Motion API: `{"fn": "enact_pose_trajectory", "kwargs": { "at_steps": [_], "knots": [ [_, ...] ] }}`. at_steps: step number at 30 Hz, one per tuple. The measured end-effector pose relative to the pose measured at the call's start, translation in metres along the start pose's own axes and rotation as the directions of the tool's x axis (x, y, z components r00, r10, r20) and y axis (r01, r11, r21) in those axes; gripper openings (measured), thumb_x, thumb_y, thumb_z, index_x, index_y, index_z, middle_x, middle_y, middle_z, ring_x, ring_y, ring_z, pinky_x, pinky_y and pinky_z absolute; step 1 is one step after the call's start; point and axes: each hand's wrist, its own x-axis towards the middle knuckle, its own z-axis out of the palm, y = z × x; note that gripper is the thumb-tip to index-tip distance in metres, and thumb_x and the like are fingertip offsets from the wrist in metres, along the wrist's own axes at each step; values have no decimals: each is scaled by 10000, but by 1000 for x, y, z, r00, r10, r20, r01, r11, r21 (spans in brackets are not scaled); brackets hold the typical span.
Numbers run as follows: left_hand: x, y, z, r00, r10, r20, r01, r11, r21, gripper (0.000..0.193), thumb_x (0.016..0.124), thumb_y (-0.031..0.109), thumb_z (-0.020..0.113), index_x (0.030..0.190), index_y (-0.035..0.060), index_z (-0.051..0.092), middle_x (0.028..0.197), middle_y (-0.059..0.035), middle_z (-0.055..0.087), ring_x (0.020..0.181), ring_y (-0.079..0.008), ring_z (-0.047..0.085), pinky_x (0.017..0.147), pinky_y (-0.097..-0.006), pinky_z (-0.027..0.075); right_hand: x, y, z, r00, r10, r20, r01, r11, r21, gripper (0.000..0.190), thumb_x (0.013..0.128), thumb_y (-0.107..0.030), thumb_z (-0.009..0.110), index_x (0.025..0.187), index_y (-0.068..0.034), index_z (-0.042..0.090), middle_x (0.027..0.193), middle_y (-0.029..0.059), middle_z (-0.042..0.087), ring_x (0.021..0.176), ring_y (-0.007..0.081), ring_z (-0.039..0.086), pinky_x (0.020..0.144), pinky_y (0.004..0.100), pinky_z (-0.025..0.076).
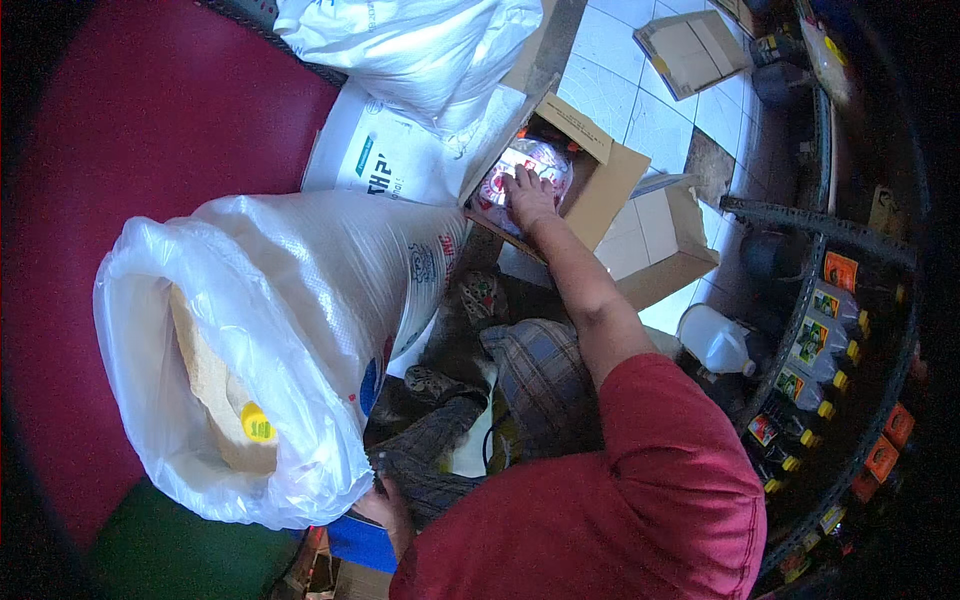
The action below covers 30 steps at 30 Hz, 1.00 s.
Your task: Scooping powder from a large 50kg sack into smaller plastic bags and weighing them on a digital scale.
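My right hand [531,196] reaches into an open cardboard carton [615,169]. Its spread fingers lie on clear plastic packs with red and white print [499,180]; a firm grip is not visible. Low beside the big white sack [315,255], my left hand [381,504] is partly hidden by the sack's rim, so what it holds cannot be made out. The sack stands open with a clear plastic liner [120,337] folded over its mouth. Inside it is a pale tan granular material [206,375], with a yellow-capped plastic container [257,421] lying on top.
Another white woven sack [420,52] stands beyond. Loose cardboard boxes [690,56] lie on the white tiled floor [607,45]. At right, a metal shelf [795,330] holds several yellow-capped bottles [814,341], with a translucent jug [712,337] nearby. A blue box [364,541] sits below my left hand.
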Motion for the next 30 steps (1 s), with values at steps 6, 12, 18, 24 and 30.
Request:
{"fn": "enact_pose_trajectory", "kwargs": {
  "at_steps": [6,12,18,24,30],
  "knots": [
    [-2,10,-7,998,-61,27,60,997,47,277,811,263,525,1057,152,589,1283,-82,458,1248,-343,316,955,-481,278,15,-6,-26,842,-252,478,95,939,329,337,842,-98,404,1155,-95,530,1235,156,487,1103,289,508,915,397,414],
    [4,29,-21,995,-90,50,90,996,8,261,812,265,524,1018,130,610,1271,-76,471,1239,-334,325,959,-473,276,11,-9,-22,758,-163,632,14,972,233,255,801,-154,481,992,-61,622,1017,185,603,947,318,592,806,408,475],
    [3,20,-12,998,-65,-10,65,998,-20,256,806,267,534,1018,145,612,1260,-77,478,1206,-340,358,948,-479,287,19,10,-14,955,142,261,-284,698,657,165,812,-134,539,945,-51,591,899,166,616,850,293,593,778,369,460],
    [-1,11,-2,997,-44,-58,43,999,-19,255,798,262,549,1026,160,603,1251,-91,481,1195,-356,362,937,-496,291,22,30,-12,833,406,376,-330,-182,926,135,892,-105,469,956,-22,554,858,29,582,745,107,520,657,252,438],
    [-1,11,-2,998,-49,-35,49,999,-1,244,803,251,545,1019,152,602,1258,-93,477,1192,-365,362,941,-501,288,4,11,-61,860,-207,467,-121,805,580,344,789,-37,479,1112,-114,564,990,138,625,855,264,604,748,350,467]
  ]
}}
